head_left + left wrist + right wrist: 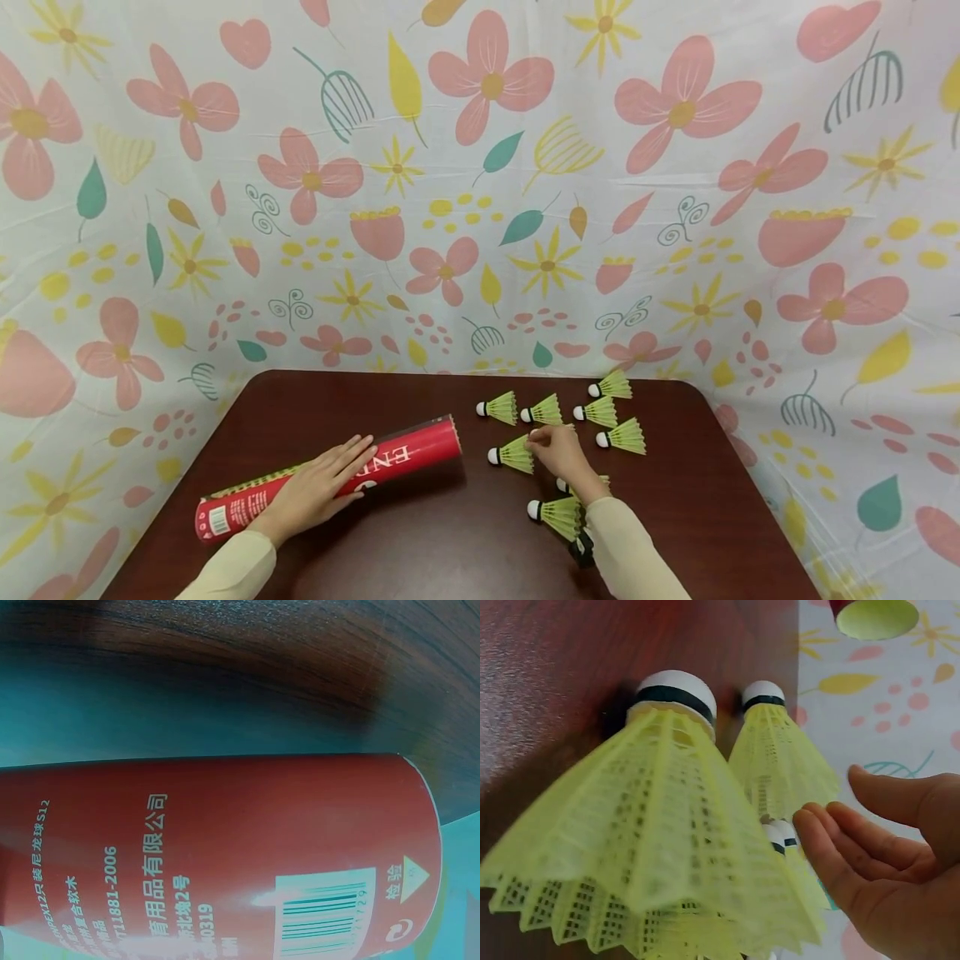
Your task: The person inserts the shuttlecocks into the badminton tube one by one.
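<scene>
From where I'm standing, the person's L hand (318, 487) lies across the red shuttlecock tube (412, 447), which rests on its side, slanted, on the L half of the dark wood surface (420, 542). That grip isn't clamped: fingers extended along the tube wall, prob. just steadying it. Barcode end points toward the person's L, other end toward the birds; can't tell if that far end is capped.

R hand (562, 454) is over among the yellow shuttlecocks, at the skirt of the middle-L shuttlecock (513, 456), whose white cork faces the tube. Its grip is apart, w/ a gap btwn thumb & fingertips in the R wrist view; contact w/ the skirt I can't confirm. The nearest shuttlecock (555, 518) sits by the R forearm, another half hidden under the wrist; more lie toward the back R.

Step in hand, imo: reaching for a single bird, pick not yet made. Next move calls for a light pinch on the skirt rim, w/o crushing the mesh or knocking nearby ones, L hand keeping the tube from rolling.
</scene>
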A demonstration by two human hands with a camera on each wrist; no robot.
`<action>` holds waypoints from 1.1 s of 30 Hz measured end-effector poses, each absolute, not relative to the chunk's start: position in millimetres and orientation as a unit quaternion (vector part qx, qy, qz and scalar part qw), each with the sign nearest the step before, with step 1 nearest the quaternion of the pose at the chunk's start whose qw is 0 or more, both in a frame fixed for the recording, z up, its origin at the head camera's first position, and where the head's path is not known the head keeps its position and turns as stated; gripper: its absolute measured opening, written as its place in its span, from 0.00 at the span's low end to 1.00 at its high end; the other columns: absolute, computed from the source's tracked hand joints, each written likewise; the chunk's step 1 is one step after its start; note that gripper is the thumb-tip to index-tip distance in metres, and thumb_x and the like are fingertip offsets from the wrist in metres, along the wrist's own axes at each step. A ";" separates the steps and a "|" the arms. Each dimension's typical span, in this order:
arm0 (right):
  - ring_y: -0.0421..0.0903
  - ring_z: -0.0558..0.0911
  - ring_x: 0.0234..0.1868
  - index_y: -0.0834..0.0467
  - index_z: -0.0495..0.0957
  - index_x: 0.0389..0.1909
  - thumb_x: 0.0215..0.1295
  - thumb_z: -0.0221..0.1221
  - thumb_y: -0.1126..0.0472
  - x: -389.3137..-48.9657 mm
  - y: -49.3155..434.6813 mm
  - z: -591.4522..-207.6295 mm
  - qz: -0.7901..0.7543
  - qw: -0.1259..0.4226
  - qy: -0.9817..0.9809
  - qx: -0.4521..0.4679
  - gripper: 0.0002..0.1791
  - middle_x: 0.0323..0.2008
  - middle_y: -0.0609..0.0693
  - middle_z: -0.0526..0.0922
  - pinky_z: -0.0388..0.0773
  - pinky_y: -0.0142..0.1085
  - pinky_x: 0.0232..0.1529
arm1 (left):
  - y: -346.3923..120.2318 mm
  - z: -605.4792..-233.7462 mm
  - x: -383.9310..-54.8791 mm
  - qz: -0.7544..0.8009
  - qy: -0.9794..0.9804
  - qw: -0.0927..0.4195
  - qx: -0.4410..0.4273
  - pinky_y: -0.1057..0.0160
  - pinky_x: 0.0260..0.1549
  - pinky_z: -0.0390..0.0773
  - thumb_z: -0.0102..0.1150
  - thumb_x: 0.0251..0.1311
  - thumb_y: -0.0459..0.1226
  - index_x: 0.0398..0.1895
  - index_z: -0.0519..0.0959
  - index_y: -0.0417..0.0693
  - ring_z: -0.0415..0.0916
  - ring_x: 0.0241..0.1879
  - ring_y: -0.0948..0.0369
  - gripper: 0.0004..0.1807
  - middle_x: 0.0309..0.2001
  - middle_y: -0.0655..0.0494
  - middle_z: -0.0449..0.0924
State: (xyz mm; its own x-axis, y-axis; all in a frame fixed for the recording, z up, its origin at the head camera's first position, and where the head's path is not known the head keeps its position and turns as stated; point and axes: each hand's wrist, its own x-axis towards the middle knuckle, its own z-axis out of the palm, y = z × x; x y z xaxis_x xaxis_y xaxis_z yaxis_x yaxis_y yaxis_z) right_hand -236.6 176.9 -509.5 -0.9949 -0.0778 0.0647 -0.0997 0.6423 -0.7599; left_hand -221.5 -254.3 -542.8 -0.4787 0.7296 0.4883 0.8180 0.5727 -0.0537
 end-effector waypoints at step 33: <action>0.42 0.80 0.28 0.60 0.84 0.33 0.61 0.63 0.68 -236.5 167.2 -512.7 0.464 0.061 -0.882 0.063 0.03 0.28 0.48 0.84 0.78 0.36 0.29 | -252.4 -539.6 -218.8 -0.087 -0.857 0.233 -0.451 0.68 0.70 0.45 0.74 0.46 0.45 0.72 0.62 0.44 0.65 0.65 0.47 0.49 0.68 0.43 0.64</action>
